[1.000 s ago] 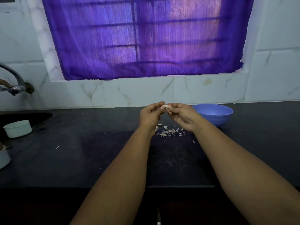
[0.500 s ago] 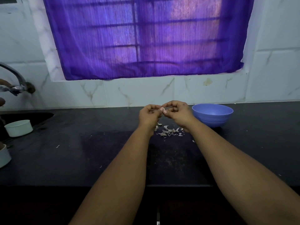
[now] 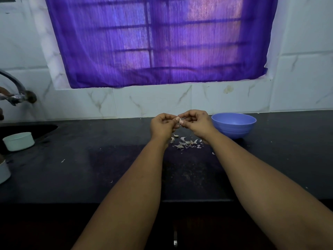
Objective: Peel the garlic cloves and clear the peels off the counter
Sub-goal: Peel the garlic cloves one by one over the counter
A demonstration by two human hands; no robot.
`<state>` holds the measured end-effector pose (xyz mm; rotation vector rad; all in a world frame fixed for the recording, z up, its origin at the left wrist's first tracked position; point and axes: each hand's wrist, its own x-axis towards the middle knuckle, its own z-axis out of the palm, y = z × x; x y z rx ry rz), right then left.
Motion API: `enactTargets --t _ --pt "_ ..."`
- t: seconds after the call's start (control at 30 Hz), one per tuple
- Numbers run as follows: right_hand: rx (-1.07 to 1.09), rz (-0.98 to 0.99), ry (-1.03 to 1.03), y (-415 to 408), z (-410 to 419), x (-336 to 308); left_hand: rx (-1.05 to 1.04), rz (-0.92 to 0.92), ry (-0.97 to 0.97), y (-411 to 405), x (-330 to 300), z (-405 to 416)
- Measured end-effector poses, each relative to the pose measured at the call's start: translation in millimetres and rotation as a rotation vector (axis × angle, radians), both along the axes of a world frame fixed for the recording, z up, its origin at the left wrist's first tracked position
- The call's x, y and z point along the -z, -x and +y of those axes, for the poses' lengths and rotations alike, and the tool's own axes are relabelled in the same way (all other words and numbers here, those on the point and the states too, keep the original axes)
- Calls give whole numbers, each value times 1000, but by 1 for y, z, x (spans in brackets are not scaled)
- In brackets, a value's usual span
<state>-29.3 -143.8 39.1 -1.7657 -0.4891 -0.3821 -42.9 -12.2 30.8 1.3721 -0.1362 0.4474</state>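
Above the dark counter (image 3: 90,168), your left hand (image 3: 162,126) and right hand (image 3: 196,123) pinch one garlic clove (image 3: 178,119) between curled fingertips; peels (image 3: 185,143) lie just beneath, blue bowl (image 3: 234,126) right.

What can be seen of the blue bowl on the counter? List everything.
The round blue plastic-looking bowl has a smooth, plain rim, faint ridges low on its outer wall and a narrower base. It stands upright on the dark stone counter near the tiled back wall, just right of the right hand, which does not clearly touch it. The small scattered pile of pale garlic peels lies apart, to its left. Its inside is mostly hidden from this angle, so any contents cannot be told.
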Motion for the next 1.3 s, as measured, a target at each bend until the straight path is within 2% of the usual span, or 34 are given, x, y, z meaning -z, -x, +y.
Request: enactTargets --t 0.5,0.63,0.87,1.07,1.3 --pt "-57 59 41 -7 1 7 -83 -27 -386 -12 8 -1" --pt "-26 45 96 -7 3 8 -139 -30 -470 -12 8 -3" --pt "-22 83 51 -12 2 12 -210 -50 -570 -19 12 -3" --pt "-49 145 18 -9 2 13 -205 -48 -560 -20 17 -5" --pt "-121 250 -129 -3 -2 11 -188 -20 -514 -14 15 -13"
